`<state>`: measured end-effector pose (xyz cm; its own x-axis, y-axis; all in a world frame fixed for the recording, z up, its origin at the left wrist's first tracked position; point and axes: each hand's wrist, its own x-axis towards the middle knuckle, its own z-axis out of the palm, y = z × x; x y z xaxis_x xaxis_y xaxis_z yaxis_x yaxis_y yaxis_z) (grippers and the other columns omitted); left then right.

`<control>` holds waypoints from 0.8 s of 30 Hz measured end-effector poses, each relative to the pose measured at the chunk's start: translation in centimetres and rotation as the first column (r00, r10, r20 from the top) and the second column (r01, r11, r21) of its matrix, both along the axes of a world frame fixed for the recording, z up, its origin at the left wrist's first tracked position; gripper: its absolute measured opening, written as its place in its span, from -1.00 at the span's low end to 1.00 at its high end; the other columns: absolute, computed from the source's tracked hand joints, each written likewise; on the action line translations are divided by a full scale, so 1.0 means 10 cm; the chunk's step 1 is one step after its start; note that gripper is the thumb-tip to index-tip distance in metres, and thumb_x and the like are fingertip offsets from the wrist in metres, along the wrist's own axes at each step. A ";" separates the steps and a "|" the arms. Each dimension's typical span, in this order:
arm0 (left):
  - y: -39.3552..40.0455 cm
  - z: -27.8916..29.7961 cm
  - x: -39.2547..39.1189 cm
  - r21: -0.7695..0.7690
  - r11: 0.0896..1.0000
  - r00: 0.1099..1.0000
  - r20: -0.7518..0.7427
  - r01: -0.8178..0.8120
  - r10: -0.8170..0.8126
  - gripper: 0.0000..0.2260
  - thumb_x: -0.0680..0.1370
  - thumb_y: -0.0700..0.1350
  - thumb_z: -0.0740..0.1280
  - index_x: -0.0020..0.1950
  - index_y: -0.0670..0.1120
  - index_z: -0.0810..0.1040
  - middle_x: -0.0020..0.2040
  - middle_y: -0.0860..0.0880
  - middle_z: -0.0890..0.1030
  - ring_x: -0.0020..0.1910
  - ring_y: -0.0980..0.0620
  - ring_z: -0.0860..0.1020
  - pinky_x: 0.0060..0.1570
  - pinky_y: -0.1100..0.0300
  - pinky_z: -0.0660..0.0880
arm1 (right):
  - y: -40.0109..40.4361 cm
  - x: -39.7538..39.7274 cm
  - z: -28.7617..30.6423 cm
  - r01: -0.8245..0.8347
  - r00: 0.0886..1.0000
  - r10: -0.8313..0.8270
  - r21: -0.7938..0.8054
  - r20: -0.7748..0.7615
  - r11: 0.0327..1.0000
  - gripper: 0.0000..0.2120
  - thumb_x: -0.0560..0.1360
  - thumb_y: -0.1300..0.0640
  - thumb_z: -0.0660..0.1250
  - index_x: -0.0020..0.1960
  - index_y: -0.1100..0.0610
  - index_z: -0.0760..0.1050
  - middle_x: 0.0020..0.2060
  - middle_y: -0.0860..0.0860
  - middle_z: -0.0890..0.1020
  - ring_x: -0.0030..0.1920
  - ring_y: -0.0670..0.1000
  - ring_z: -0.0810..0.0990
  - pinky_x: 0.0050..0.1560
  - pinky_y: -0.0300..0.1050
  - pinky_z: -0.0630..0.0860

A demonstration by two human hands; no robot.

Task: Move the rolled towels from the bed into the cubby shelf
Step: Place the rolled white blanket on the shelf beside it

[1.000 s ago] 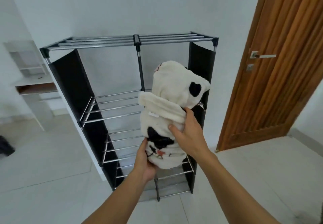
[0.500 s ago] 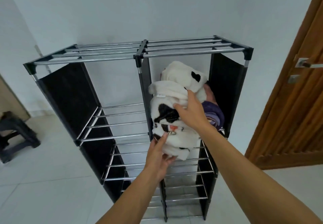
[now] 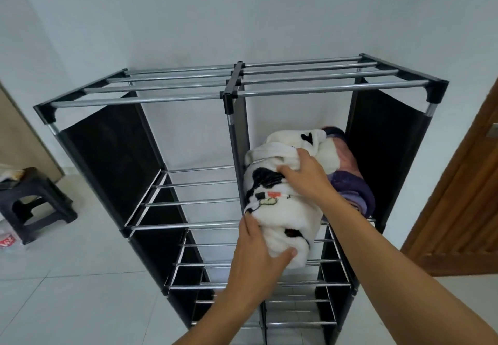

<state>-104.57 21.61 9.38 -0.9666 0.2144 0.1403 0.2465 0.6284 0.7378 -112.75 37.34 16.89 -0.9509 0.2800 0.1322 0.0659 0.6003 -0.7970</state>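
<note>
A rolled white towel with black patches (image 3: 285, 210) lies partly inside the upper right cubby of the black metal cubby shelf (image 3: 237, 86), its near end sticking out over the front bar. My left hand (image 3: 258, 258) grips that near end from below. My right hand (image 3: 304, 175) presses on top of the roll. A rolled purple and pink towel (image 3: 347, 177) lies beside it, against the cubby's right fabric wall. The bed is out of view.
The shelf stands against a white wall on a pale tiled floor. Its upper left cubby (image 3: 194, 199) holds nothing. A dark plastic stool (image 3: 32, 204) stands at the left. A wooden door (image 3: 463, 196) is close on the right.
I have come closer to the shelf. Both hands have pushed the white towel further down and into the upper right cubby, beside the purple towel.
</note>
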 end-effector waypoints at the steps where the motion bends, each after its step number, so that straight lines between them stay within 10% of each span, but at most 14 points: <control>1: 0.02 0.02 0.00 -0.030 0.999 0.998 -0.060 0.018 -0.019 -0.06 0.42 0.18 0.41 0.57 0.00 -0.14 0.54 0.03 0.01 0.47 0.01 0.24 0.30 0.15 0.41 | 0.00 -0.03 0.00 0.003 1.000 -0.003 -0.001 0.013 1.000 -0.35 0.50 -0.03 0.29 0.48 0.15 0.15 0.38 0.15 0.38 0.37 0.17 0.36 0.26 -0.04 0.33; 8: 0.25 0.07 -0.11 -0.330 0.936 0.984 -0.081 0.123 -0.158 -0.16 0.53 0.06 0.30 0.51 0.25 -0.32 0.51 -0.06 -0.46 0.53 -0.25 -0.11 0.36 -0.11 0.38 | 0.05 -0.15 0.04 0.002 0.993 -0.006 0.034 0.118 0.999 -0.38 0.50 -0.04 0.28 0.46 0.14 0.19 0.32 0.16 0.45 0.31 0.19 0.43 0.20 -0.04 0.37; 20: 0.32 0.19 -0.33 -0.279 0.950 0.967 -0.167 0.142 -0.194 -0.31 0.57 -0.10 0.26 0.54 0.24 -0.07 0.54 -0.05 -0.34 0.52 -0.21 -0.07 0.34 -0.06 0.39 | 0.04 -0.30 0.17 0.064 0.993 -0.076 -0.127 -0.095 0.990 -0.80 0.52 0.15 0.26 0.11 0.11 0.56 0.02 0.05 0.62 0.11 0.09 0.56 0.01 -0.18 0.38; 24: 0.34 0.17 -0.52 -0.299 0.948 0.978 -0.133 0.113 -0.158 -0.29 0.55 -0.07 0.28 0.54 0.22 -0.06 0.55 -0.04 -0.31 0.47 -0.26 0.08 0.25 -0.07 0.47 | 0.04 -0.35 0.12 0.005 0.999 -0.012 -0.137 -0.052 0.991 -0.64 0.57 0.12 0.21 0.36 0.08 0.40 0.31 0.07 0.48 0.32 0.07 0.43 0.24 -0.17 0.34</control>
<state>-109.73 25.05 11.04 -0.8974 0.3949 0.1970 0.4396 0.7611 0.4769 -116.28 37.76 18.07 -0.9410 0.3071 0.1419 0.0264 0.4850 -0.8741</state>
